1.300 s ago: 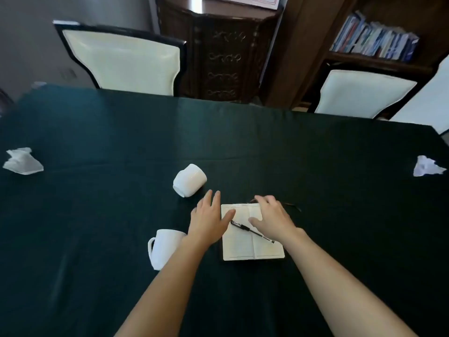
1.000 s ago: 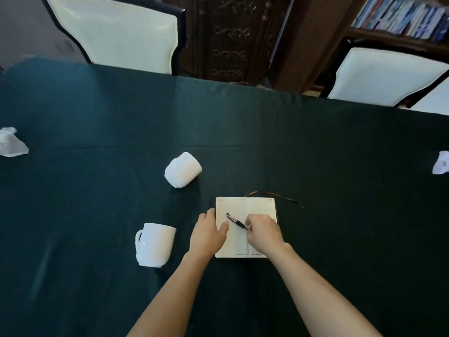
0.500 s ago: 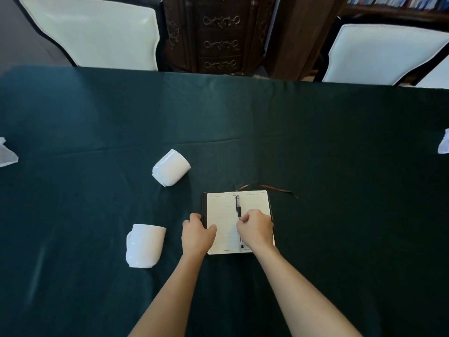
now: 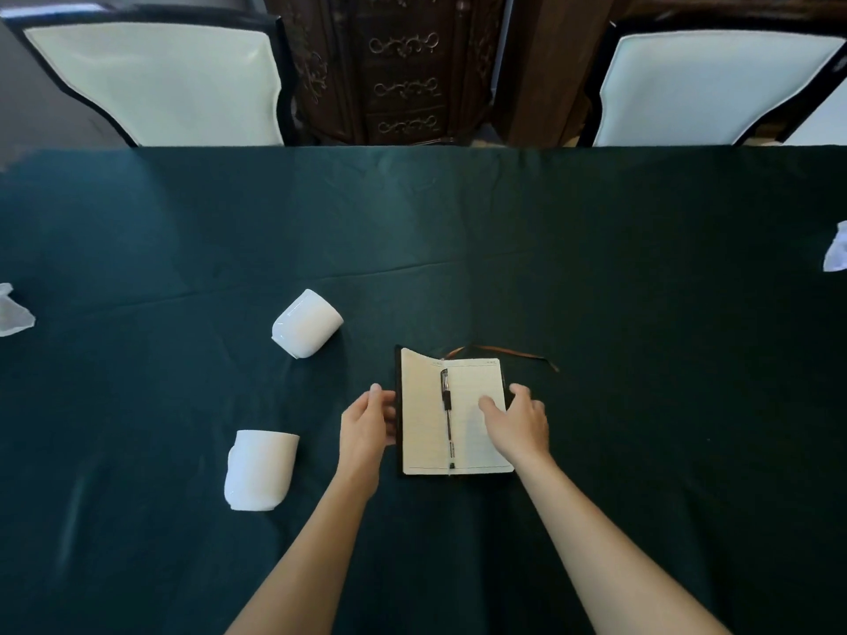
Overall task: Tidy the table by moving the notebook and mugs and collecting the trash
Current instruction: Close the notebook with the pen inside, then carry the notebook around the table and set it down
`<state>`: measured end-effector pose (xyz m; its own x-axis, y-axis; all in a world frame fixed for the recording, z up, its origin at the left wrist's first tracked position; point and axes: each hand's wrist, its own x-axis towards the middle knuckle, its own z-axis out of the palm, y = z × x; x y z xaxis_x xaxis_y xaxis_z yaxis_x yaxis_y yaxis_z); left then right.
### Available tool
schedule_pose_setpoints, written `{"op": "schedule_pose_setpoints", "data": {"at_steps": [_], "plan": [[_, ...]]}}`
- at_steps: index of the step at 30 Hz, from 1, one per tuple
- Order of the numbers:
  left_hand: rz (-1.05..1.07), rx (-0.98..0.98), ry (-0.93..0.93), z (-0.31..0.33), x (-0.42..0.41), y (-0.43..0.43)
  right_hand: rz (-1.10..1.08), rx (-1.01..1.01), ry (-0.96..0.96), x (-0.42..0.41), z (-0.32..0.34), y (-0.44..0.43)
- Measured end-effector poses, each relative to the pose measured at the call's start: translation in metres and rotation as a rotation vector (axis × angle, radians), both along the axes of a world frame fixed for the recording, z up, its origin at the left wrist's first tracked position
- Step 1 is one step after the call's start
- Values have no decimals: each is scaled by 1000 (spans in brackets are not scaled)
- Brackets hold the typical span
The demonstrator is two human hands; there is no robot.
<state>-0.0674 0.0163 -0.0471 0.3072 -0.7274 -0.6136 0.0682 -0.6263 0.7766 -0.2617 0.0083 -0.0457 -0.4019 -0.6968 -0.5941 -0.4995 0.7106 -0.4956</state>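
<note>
At the far left edge a crumpled white paper wad (image 4: 13, 313) lay on the surface (image 4: 458, 222), which was draped in a dark green cloth with soft creases. Right of it, two smooth white glazed mugs: the nearer mug (image 4: 260, 469) seemed to stand mouth-down, its handle on the left side, and the farther mug (image 4: 306, 330) lay tipped on its side; the inside of neither could be seen. The left hand (image 4: 366, 421) had its grip loosely curled against the dark cover at the left edge of the notebook (image 4: 463, 414), the left leaf lifted partway. The notebook lay open near the middle of the surface, its cream ruled pages rectangular, with a slim black pen (image 4: 447, 417) resting along the spine gutter. A thin brown ribbon (image 4: 504, 351) trailed from its top edge onto the cloth. The right hand (image 4: 520, 421) rested on the right page, grip open, fingers spread over the outer edge. At the far right edge sat another crumpled white paper wad (image 4: 836, 249). Beyond stood two cream-padded, dark-framed chairs (image 4: 160, 80) flanking a carved dark wooden cabinet (image 4: 398, 66).
</note>
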Motion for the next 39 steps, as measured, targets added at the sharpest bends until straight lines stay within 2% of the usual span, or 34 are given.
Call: {"op": "schedule_pose_setpoints", "data": {"at_steps": [4, 7, 10, 12, 13, 16, 20, 25, 31, 34, 39], "plan": [[-193, -45, 37, 5, -31, 3, -122, -13, -181, -10, 0, 0], [-353, 19, -111, -10, -50, 12, -266, -21, -378, -19, 1, 1], [-487, 22, -340, -18, -70, 22, -381, -10, -630, -31, -3, 5], [-522, 8, -455, -18, -78, 25, -364, -24, -670, -34, -8, 14], [-524, 13, -476, -17, -81, 26, -325, -36, -632, -36, -11, 18], [-508, 49, -397, -15, -83, 30, -214, -57, -516, -43, -23, 30], [-492, 36, -342, -4, -78, 46, -193, -95, -597, -54, -19, 45], [-348, -178, -369, 36, -70, 35, -107, -183, -787, -80, 20, 79], [-205, -477, -113, 115, -98, 19, -109, -336, -970, -105, 85, 116], [-229, -485, 124, 141, -116, 30, -113, -430, -987, -112, 116, 133], [-298, -470, 252, 164, -143, 65, -259, -617, -944, -120, 149, 161]]}}
